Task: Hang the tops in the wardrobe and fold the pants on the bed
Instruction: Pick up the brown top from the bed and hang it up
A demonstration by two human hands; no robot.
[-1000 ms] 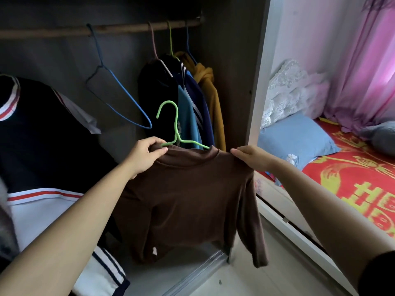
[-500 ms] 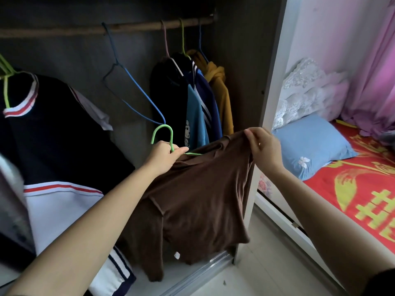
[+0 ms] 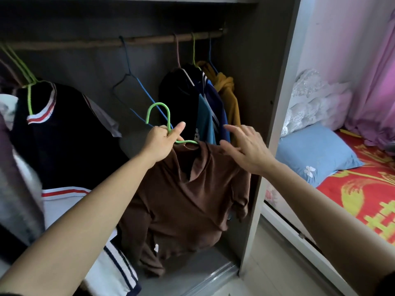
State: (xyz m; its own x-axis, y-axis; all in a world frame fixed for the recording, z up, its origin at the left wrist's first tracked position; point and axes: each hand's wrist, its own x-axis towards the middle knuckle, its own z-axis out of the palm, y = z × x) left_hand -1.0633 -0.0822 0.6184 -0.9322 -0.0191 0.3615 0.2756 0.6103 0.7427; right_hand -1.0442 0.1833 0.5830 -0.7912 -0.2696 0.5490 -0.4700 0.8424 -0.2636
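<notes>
Here, one brown top, one green hanger grasped by left hand, right hand released.

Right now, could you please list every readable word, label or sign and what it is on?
"囍", likely, cut by the frame edge: yellow character on the red bedspread.
Too small to read: white print on the teal top.
Too blurred to read: small white tag on the brown long-sleeved top.
</notes>
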